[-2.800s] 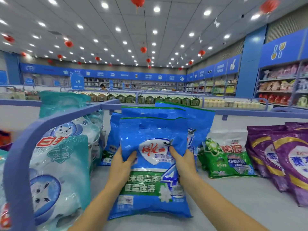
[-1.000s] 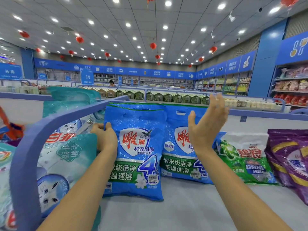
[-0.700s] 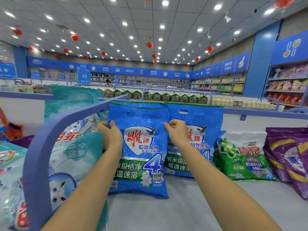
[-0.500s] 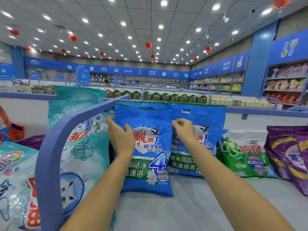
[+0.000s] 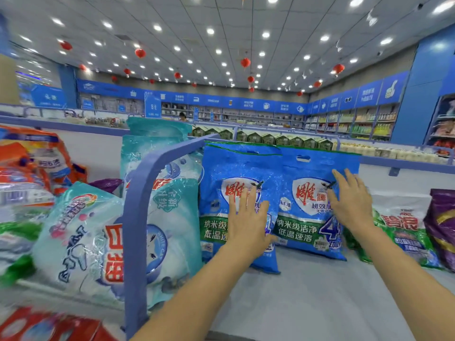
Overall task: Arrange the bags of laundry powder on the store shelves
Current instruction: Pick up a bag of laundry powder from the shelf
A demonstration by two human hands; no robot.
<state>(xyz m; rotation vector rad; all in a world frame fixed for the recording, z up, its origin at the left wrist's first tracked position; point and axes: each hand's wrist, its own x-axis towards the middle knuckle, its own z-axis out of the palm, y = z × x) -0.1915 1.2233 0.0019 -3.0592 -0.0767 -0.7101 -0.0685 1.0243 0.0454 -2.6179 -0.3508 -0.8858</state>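
Left hand [image 5: 246, 222] and right hand [image 5: 349, 205], fingers straight and gripping nothing, press flat on the two blue bags [image 5: 307, 168] standing at the back edge of the shelf [image 5: 307, 296], seemingly squaring them; next would be letting go without toppling them.

On the shelf [image 5: 307, 303] two laundry powder bags stand side by side, the left bag [image 5: 221, 168] nearer and overlapping the right bag [image 5: 307, 173]. A divider rail [image 5: 138, 217] rises just left of them, with stacked bags [image 5: 81, 237] beyond it. Right of the pair sits a leaning bag [image 5: 403, 230], then an end bag [image 5: 440, 217]
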